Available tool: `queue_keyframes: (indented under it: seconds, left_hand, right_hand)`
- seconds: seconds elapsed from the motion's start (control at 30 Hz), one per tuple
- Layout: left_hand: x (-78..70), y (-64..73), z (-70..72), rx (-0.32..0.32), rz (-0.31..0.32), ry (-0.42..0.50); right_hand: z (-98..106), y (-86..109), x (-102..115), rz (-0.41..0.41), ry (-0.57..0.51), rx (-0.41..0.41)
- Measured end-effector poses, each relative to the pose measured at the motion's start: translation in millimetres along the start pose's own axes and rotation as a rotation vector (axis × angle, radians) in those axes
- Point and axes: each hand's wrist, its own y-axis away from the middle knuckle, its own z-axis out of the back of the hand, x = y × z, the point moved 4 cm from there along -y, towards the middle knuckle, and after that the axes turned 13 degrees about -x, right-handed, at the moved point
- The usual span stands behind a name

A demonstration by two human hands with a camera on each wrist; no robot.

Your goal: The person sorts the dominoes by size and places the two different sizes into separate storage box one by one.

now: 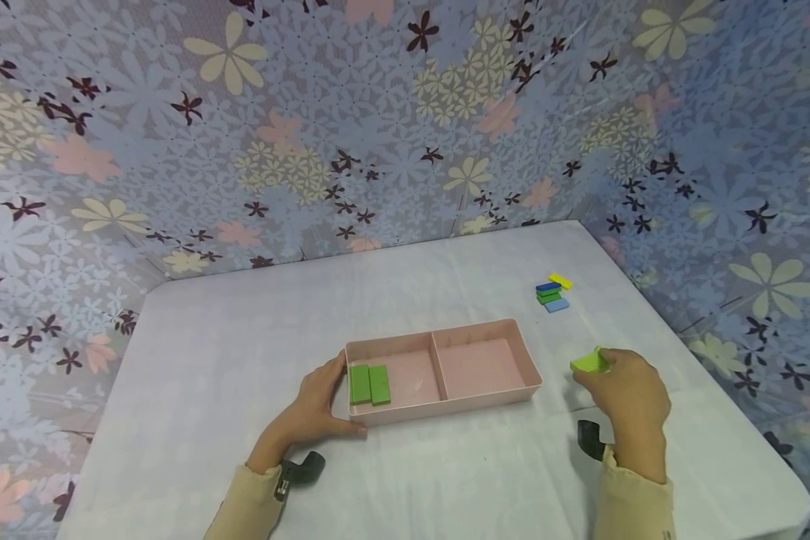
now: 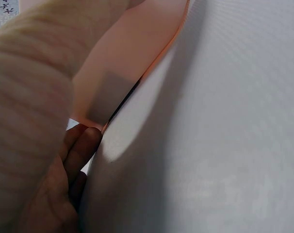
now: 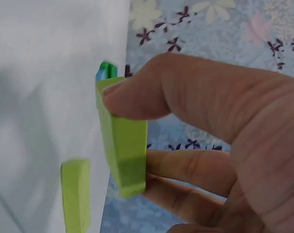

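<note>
My left hand grips the left end of a pink two-compartment box, fingers along its left wall and thumb at the front corner. In the left wrist view, fingertips show right at the box's edge. Two green blocks lie side by side in the left compartment; the right compartment holds nothing. To the right of the box, my right hand pinches a light green block between thumb and fingers, as the right wrist view shows. Another light green block is beside it on the white cloth.
Farther back on the right lie a yellow block, a dark blue block, green blocks and a light blue block, close together. The white-covered table meets floral cloth at the back and right.
</note>
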Motion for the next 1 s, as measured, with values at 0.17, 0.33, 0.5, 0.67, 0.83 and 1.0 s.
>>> queue_keyframes:
  seconds: [0.17,0.33,0.5,0.67,0.83,1.0]
  left_hand:
    - [0.8,-1.0,-0.4,0.009,-0.001,-0.005]
    - [0.9,-0.6,0.8,0.009,0.001,-0.005]
    - [0.8,-0.5,0.7,0.005,0.002,-0.006]
    - [2.4,-1.4,-0.8,0.000,0.001,-0.010]
    - [2.0,-1.2,-0.7,0.001,0.000,-0.013]
    - [1.4,-1.4,0.0,-0.002,-0.011,-0.001]
  right_hand:
    - [1,0.5,18,0.070,-0.081,-0.040]
    - [3,3.2,37,0.162,-0.129,-0.110]
    - [3,8.4,55,0.201,-0.194,-0.152]
    - [-1,13.6,69,0.265,-0.270,-0.149]
    - [-5,18.6,79,0.302,-0.306,-0.125]
    - [-14,23.7,93,0.322,-0.347,-0.058]
